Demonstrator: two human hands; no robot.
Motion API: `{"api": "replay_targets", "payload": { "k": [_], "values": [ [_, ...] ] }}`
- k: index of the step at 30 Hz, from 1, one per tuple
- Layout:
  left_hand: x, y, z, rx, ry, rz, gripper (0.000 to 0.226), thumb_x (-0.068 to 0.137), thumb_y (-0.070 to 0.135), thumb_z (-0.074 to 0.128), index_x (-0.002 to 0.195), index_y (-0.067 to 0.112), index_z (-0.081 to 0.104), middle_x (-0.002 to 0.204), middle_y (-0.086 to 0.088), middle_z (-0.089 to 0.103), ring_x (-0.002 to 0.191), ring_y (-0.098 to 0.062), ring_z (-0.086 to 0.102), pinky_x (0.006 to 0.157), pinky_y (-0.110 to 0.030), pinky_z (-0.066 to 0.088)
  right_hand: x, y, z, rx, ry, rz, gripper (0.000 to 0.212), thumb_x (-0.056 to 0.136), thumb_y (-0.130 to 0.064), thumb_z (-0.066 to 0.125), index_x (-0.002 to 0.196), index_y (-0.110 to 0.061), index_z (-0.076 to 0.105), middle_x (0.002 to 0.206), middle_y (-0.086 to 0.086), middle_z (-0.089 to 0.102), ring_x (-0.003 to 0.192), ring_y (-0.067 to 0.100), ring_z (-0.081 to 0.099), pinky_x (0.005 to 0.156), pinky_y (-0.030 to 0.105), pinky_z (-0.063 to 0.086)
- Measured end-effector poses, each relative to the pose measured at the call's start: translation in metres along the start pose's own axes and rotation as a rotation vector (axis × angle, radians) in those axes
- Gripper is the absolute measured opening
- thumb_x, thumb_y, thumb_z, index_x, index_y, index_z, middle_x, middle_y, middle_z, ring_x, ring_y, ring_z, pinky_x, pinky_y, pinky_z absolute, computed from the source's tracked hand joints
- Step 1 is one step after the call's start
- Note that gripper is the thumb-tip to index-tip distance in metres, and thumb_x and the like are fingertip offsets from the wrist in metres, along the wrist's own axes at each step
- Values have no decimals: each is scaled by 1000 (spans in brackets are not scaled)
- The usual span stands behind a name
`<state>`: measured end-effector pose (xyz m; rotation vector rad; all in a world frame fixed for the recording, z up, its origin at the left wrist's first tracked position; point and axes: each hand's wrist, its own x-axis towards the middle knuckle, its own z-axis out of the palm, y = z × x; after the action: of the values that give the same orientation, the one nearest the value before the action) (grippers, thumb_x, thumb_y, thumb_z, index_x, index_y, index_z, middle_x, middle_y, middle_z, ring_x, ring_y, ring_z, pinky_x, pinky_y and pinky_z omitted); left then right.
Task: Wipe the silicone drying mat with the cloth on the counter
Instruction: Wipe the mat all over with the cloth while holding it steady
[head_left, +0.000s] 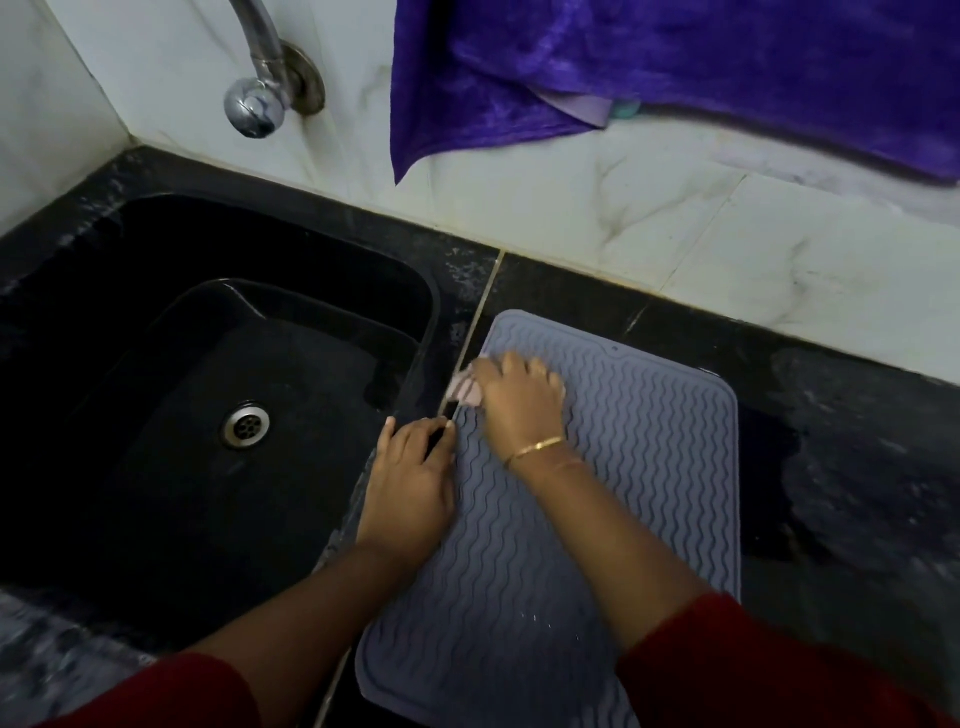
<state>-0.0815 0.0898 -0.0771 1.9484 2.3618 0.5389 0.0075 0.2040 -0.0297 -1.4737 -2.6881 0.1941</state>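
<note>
Two hands on the job: the left hand (415, 483) lies flat, fingers spread, pinning the mat's (623, 467) left edge, presumably so it won't slide. The right hand (519, 400) presses a pale cloth (465, 387) onto the mat's far left corner, fingers curled over it, cloth mostly hidden beneath. Mat lies on the dark counter (831, 441), just beside the sink (426, 312). Sink looks empty, only the drain (245, 423) showing.

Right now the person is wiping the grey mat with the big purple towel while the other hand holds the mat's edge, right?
Not quite. In the head view the purple towel hangs on the wall. The right hand wipes the grey mat with a small pale cloth. The left hand does rest at the mat's edge.
</note>
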Motion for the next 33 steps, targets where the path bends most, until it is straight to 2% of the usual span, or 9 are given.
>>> {"api": "replay_targets", "payload": {
  "k": [5, 10, 14, 15, 19, 23, 27, 30, 33],
  "values": [
    [-1, -3, 1, 13, -29, 7, 46, 87, 25, 37, 121, 9, 63, 116, -8, 62, 111, -23, 57, 110, -48, 24, 5, 11, -3, -84, 39, -114, 41, 88, -9, 44, 128, -10, 43, 125, 21, 47, 112, 42, 47, 88, 49, 43],
    [-1, -2, 1, 2, -44, -5, 48, 89, 27, 34, 124, 9, 62, 119, -8, 61, 114, -23, 57, 111, -47, 25, 73, 44, -12, -40, 7, 68, 43, 85, -4, 48, 127, -11, 40, 122, 21, 48, 109, 43, 50, 85, 50, 47],
    [0, -2, 0, 20, -36, 6, 40, 89, 23, 46, 124, 8, 62, 119, -8, 61, 114, -23, 57, 110, -46, 24, 67, 35, -9, 15, -63, 145, 55, 85, -36, 59, 130, -12, 38, 128, 18, 45, 113, 41, 50, 87, 48, 47],
    [-1, -1, 0, 22, -35, 5, 39, 88, 21, 52, 124, 8, 62, 119, -9, 61, 114, -24, 57, 110, -46, 23, 63, 33, -11, 38, -85, 151, 55, 84, -37, 60, 129, -12, 40, 127, 18, 47, 112, 40, 52, 87, 46, 47],
    [-1, 0, -1, 27, -43, -1, 45, 87, 25, 42, 122, 8, 63, 117, -9, 62, 113, -24, 57, 110, -48, 25, 20, 9, -21, 120, -186, 81, 29, 91, -22, 47, 117, -11, 52, 115, 9, 54, 106, 31, 55, 82, 38, 45],
    [0, -1, 1, 21, -42, 2, 49, 83, 24, 38, 119, 6, 65, 115, -11, 63, 111, -24, 57, 110, -48, 24, -23, -9, -4, 60, -90, -19, 37, 87, -18, 51, 123, -12, 45, 124, 14, 45, 105, 35, 53, 77, 42, 50],
    [-1, -1, 0, 4, -34, 6, 48, 87, 25, 36, 122, 7, 63, 117, -10, 62, 113, -24, 57, 110, -47, 24, 32, 20, 2, 10, -6, 16, 39, 85, -10, 51, 124, -13, 47, 125, 15, 49, 111, 37, 50, 82, 44, 49],
    [-1, -1, 0, 0, -25, 9, 47, 88, 26, 35, 122, 8, 62, 118, -8, 61, 113, -23, 57, 111, -47, 22, 67, 34, -2, 37, -17, 77, 40, 85, -10, 53, 124, -12, 46, 125, 16, 50, 110, 39, 51, 82, 43, 48],
    [0, -1, 1, 1, -17, 5, 47, 88, 25, 35, 122, 7, 62, 117, -9, 62, 113, -24, 57, 111, -47, 22, 52, 28, -11, 39, -48, 37, 35, 85, -13, 54, 120, -12, 49, 121, 16, 52, 107, 38, 54, 82, 41, 48]
  ]
}}
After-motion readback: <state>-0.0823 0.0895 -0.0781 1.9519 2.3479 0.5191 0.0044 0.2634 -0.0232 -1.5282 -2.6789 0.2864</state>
